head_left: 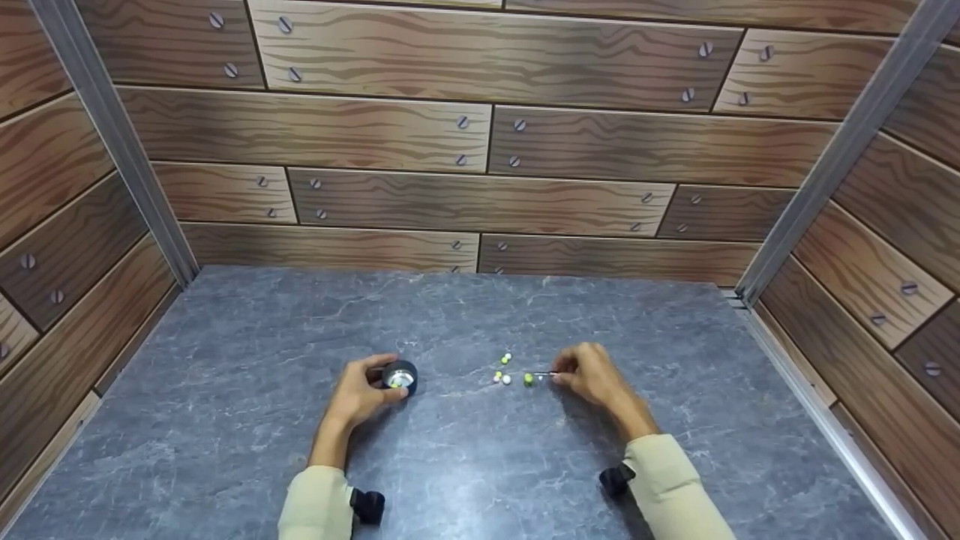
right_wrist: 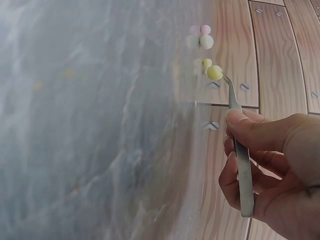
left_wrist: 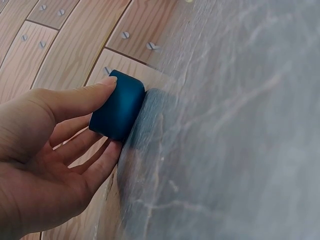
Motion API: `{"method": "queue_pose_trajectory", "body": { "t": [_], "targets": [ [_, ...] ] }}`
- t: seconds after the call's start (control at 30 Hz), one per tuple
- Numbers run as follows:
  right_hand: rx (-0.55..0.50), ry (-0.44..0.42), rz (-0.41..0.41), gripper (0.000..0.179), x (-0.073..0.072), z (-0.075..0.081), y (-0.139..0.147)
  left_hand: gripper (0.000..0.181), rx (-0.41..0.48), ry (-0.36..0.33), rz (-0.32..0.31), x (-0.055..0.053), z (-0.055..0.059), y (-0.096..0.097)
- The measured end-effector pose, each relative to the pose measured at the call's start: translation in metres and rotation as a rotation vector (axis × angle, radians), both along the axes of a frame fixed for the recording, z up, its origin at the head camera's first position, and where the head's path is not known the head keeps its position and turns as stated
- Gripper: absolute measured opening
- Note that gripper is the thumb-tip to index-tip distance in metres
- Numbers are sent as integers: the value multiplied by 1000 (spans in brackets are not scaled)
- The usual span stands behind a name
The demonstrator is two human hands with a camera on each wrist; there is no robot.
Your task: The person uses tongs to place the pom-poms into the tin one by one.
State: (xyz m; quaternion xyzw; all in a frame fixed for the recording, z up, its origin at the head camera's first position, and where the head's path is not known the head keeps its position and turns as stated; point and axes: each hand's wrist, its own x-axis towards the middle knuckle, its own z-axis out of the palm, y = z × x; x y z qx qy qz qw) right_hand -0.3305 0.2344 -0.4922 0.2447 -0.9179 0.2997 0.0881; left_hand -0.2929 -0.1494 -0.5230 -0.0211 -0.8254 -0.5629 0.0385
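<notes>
Here's the bench (head_left: 480, 322), grey and marbled, with its back edge running along the plank-patterned wall (head_left: 480, 135); matching walls flank it, and metal posts (head_left: 120, 142) climb from both back corners. Left of centre, the left hand (head_left: 360, 394) has thumb and fingers clamped round the small dark-blue cup (left_wrist: 120, 107), which stands on the bench with yellow-green showing inside. Right of centre, the right hand (head_left: 596, 375) is pinching the tweezers (right_wrist: 243, 165), tips at a yellow-green ball (right_wrist: 214, 73); whether that ball is off the bench, I can't tell. Just beyond it towards the left edge, a loose cluster of small balls (head_left: 507, 380), white, pink and yellow-green. And the room: a wide stretch from cup to left edge, another from right hand to right edge, good depth to the back edge, and a bare gap between cup and cluster.
</notes>
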Motion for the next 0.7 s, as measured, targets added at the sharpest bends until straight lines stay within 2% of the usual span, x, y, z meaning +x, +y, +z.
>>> {"method": "queue_pose_trajectory", "body": {
  "t": [0.17,0.3,0.53,0.7],
  "targets": [
    [-15,-11,3,6,0,2,-5,58,23,6,-7,1,-1,0],
    [-27,-18,0,6,0,4,-7,57,14,42,-5,1,0,0],
    [-33,-11,8,7,0,6,-11,58,16,-1,-3,0,0,0],
    [-32,-14,8,8,-1,8,-15,58,-2,2,3,-1,-1,0]
  ]
}}
